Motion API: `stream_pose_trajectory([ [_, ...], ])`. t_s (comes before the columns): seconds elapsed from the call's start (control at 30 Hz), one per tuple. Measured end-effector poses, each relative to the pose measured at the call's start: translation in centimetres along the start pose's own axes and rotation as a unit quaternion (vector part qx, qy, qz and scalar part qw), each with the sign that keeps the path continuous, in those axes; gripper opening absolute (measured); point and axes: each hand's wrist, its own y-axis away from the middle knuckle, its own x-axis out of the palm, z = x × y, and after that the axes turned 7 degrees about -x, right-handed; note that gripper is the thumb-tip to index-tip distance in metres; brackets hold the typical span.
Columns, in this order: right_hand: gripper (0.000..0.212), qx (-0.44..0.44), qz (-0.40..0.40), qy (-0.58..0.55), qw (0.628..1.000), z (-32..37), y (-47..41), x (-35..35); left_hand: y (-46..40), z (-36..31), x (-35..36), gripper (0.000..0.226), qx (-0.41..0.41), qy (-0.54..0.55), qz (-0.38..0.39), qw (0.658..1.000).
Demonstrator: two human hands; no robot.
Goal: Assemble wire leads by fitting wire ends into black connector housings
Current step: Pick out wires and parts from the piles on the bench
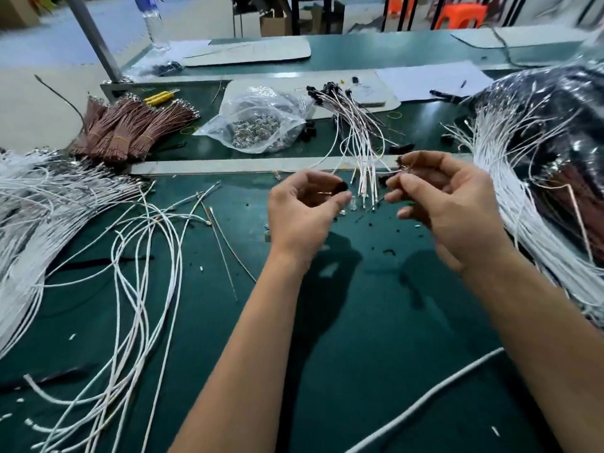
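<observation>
Both my hands hover above the green mat [327,338] near its middle. My left hand [300,214] has curled fingers and pinches a small black connector housing [341,186] at its fingertips. My right hand [447,207] is curled too and holds a thin brown wire with a metal tip [403,166] between thumb and fingers. The two hands are a short gap apart. Just behind that gap lies a fan of finished white leads with black housings [353,125].
Loose white wires [147,273] sprawl on the left. A large white wire bundle [523,178] lies at the right. Brown wire bundles [130,129] and a clear bag of metal terminals [258,125] sit behind. Small black bits dot the mat.
</observation>
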Motion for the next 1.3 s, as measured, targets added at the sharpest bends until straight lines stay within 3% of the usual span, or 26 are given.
stream_pose_trajectory([
  [0.2,0.013,-0.028,-0.11,-0.067,0.991,-1.7,0.3,-1.1,0.5,1.2,0.7,0.03,0.046,-0.061,0.046,0.996],
  [0.33,0.011,-0.029,-0.115,-0.071,0.99,-2.0,0.2,-1.3,0.6,1.4,0.9,0.036,0.055,-0.068,0.048,0.995],
  [0.77,0.012,-0.017,-0.126,-0.087,0.988,-1.8,0.2,-1.2,-0.2,1.8,0.8,0.017,0.062,-0.083,0.048,0.993],
  [1.3,0.013,-0.001,-0.125,-0.104,0.987,-2.0,0.4,-1.1,0.0,1.6,1.2,0.016,0.051,-0.044,0.08,0.995],
])
